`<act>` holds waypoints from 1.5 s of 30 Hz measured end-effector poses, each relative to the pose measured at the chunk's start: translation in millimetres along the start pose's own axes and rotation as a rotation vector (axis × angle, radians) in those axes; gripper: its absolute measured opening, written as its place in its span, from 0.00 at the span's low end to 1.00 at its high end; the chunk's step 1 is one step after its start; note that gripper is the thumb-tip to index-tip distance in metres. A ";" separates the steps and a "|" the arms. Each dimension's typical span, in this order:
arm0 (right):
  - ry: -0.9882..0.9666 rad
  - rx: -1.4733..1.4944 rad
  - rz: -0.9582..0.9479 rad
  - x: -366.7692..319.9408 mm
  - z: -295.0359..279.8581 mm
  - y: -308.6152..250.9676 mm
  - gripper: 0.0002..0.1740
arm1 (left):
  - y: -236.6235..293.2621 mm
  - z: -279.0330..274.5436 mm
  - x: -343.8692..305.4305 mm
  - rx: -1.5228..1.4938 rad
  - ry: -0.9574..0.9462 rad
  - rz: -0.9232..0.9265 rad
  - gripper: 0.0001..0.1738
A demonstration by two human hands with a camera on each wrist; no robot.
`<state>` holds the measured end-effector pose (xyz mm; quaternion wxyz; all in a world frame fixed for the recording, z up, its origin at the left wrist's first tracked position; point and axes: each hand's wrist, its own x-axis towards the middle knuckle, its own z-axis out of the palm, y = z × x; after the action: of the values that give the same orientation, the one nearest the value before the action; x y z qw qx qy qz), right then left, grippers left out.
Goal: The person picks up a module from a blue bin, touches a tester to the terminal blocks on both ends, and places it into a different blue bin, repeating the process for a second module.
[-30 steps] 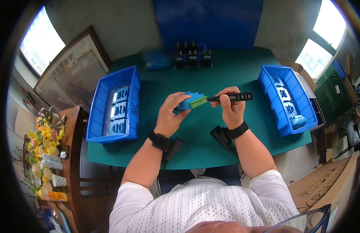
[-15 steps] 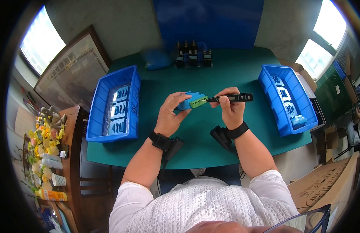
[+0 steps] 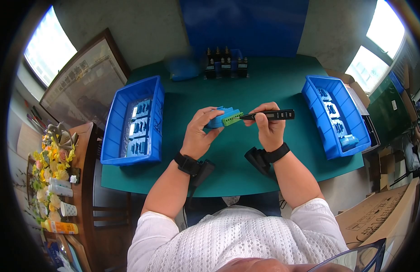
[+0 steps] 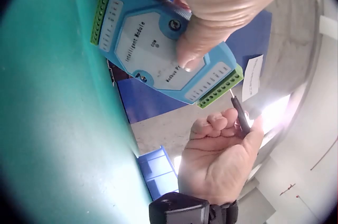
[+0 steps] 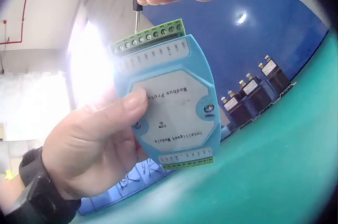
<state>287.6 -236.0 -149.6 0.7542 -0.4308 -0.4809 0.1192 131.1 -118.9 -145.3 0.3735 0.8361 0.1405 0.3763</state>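
The left hand [image 3: 198,132] grips a blue module [image 4: 153,49] by its sides, thumb across the labelled face. Green terminal strips run along both ends of it; one strip [image 5: 150,36] faces the right hand [image 3: 270,127]. Between thumb and fingers the right hand pinches a black pen-shaped screwdriver [image 3: 275,114] with a small display. In the right wrist view its thin metal shaft meets a screw hole of that strip. The left wrist view shows the tip at the strip's edge.
A blue bin [image 3: 155,140] with several modules stands at the left of the green table [image 3: 196,181], another blue bin [image 3: 330,140] at the right. Black components [image 3: 226,68] and a blue item [image 3: 183,75] sit at the back. Flowers [image 3: 51,158] fill a side table.
The screwdriver tip has shifted slightly left along the green strip, and the strip has tilted a little. Both hands keep their grips.
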 end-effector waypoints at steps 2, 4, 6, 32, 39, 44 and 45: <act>0.001 -0.010 -0.009 0.0 -0.3 0.2 0.18 | 0.0 0.2 -0.1 0.000 -0.001 -0.003 0.24; 0.012 0.048 -0.021 -0.1 0.4 0.2 0.13 | 0.8 0.3 -0.2 0.001 -0.001 -0.009 0.24; 0.022 0.082 -0.037 0.0 0.6 -0.2 0.10 | 0.0 0.3 -0.1 0.007 -0.001 -0.012 0.24; -0.040 0.041 -0.007 -3.1 2.5 0.6 0.16 | 1.9 0.5 0.2 0.004 -0.010 -0.022 0.23; -0.030 0.049 -0.032 -2.8 3.8 0.5 0.14 | 2.0 0.1 0.2 0.002 -0.014 -0.025 0.23; 0.006 0.099 -0.053 -2.3 4.3 0.3 0.11 | 1.3 0.1 0.5 -0.006 -0.008 -0.024 0.23; 0.004 0.095 -0.052 -2.4 4.2 0.2 0.11 | 0.5 0.0 0.5 -0.003 -0.008 -0.024 0.23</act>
<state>282.9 -235.0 -150.6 0.7776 -0.3819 -0.4845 0.1213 131.4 -119.1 -144.6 0.3796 0.8354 0.1486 0.3687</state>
